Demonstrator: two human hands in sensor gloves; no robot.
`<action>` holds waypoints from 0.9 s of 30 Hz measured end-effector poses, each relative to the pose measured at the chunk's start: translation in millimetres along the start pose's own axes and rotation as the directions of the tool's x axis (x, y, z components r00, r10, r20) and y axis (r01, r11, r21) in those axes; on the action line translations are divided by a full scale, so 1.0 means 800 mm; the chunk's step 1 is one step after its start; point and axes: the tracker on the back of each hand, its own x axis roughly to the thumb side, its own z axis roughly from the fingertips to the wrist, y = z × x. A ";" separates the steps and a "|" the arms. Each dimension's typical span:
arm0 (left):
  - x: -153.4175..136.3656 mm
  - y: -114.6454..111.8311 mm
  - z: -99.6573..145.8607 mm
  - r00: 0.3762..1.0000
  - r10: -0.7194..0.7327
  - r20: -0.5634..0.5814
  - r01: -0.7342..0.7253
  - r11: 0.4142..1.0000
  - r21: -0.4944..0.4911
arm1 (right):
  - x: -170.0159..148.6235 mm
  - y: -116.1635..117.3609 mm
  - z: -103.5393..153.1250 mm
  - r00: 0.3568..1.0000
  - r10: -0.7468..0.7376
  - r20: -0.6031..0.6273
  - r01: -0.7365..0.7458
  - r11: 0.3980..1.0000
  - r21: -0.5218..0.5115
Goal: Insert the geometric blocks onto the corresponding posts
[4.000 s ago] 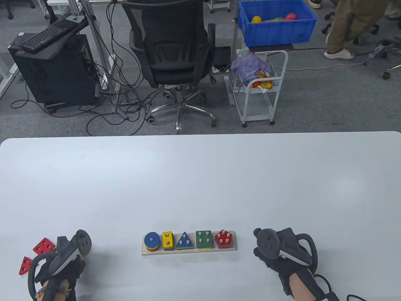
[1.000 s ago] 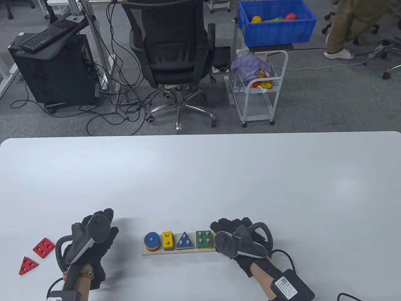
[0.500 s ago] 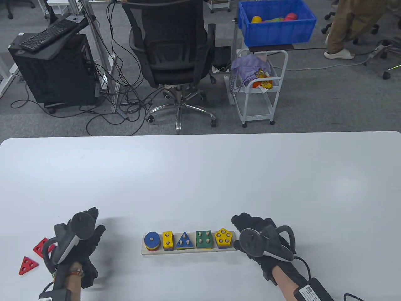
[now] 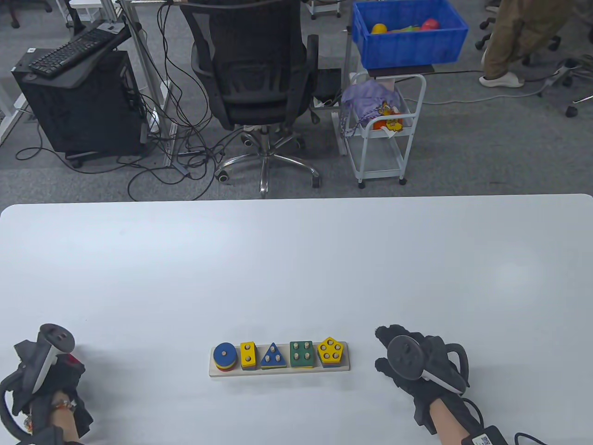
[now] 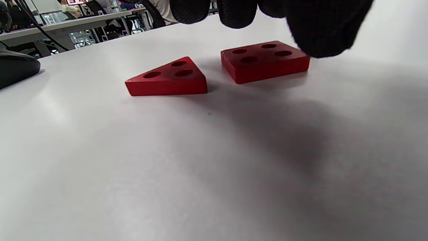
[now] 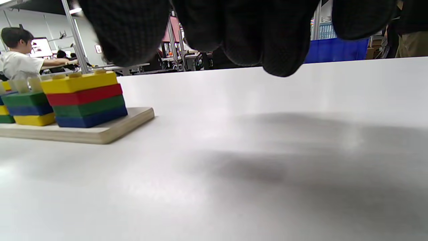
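The wooden peg board holds five stacks: blue disc, yellow rectangle, blue triangle, green square and yellow pentagon. In the right wrist view the pentagon stack is yellow on top, then red, green and blue. My right hand rests empty on the table to the right of the board. My left hand hovers at the far left over a red four-hole square block and a red triangle block. The left fingers hang just above the square block, holding nothing. The table view hides the triangle.
The white table stretches far behind the board. An office chair, a white cart and a blue bin stand on the floor beyond the far edge.
A yellow pentagon now tops the pentagon stack where red showed before. My right hand has drawn back to the right of the board. My left hand has moved left and back over the red blocks.
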 end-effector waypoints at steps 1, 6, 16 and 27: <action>0.004 -0.002 -0.001 0.999 -0.035 0.000 0.035 0.999 0.003 | 0.001 0.002 0.000 1.000 -0.001 0.003 0.001 1.000 0.008; 0.016 -0.015 -0.007 0.991 -0.135 -0.003 0.135 0.991 0.013 | 0.005 0.006 -0.002 1.000 0.008 0.014 -0.008 1.000 0.028; 0.034 -0.007 0.013 0.993 -0.102 0.065 0.088 0.977 0.194 | 0.011 0.006 -0.002 1.000 -0.009 0.029 0.008 1.000 0.026; 0.153 0.019 0.142 0.717 0.270 0.643 -0.385 0.922 0.042 | 0.057 -0.007 0.006 0.976 -0.133 0.171 0.156 0.979 -0.129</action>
